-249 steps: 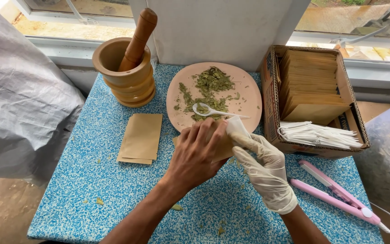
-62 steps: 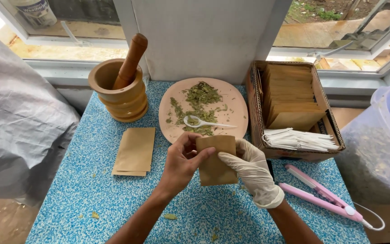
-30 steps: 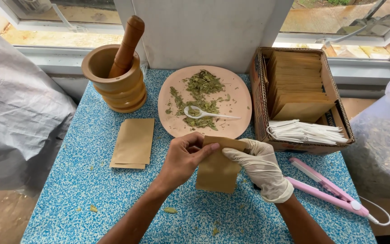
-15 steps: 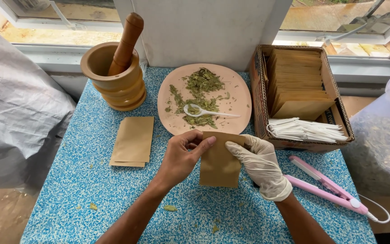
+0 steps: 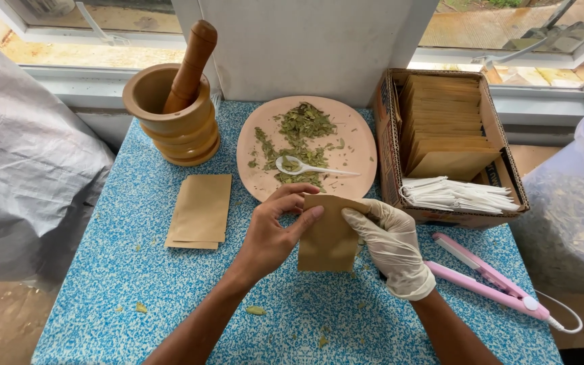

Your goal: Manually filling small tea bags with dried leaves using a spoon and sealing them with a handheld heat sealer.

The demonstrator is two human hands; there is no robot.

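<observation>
A small brown paper pouch (image 5: 332,236) is held upright just above the blue speckled table (image 5: 136,284). My bare left hand (image 5: 272,233) pinches its top left edge with thumb and fingers. My right hand (image 5: 390,240), in a white glove, grips the pouch's right side near the top. Just beyond the pouch lies a round pink plate (image 5: 353,135) with crushed dried green leaves (image 5: 299,132) and a white plastic spoon (image 5: 312,168) resting in them.
A wooden mortar (image 5: 170,118) with a pestle (image 5: 190,64) stands at the back left. Flat brown pouches (image 5: 199,211) lie left of my hands. A cardboard box (image 5: 390,142) at the right holds more pouches and white packets. A pink flat-iron sealer (image 5: 488,280) lies at the right front.
The pouch has come a little lower and more upright between my hands. My left fingers have shifted along its top edge; earlier the right hand held the spoon over the pouch.
</observation>
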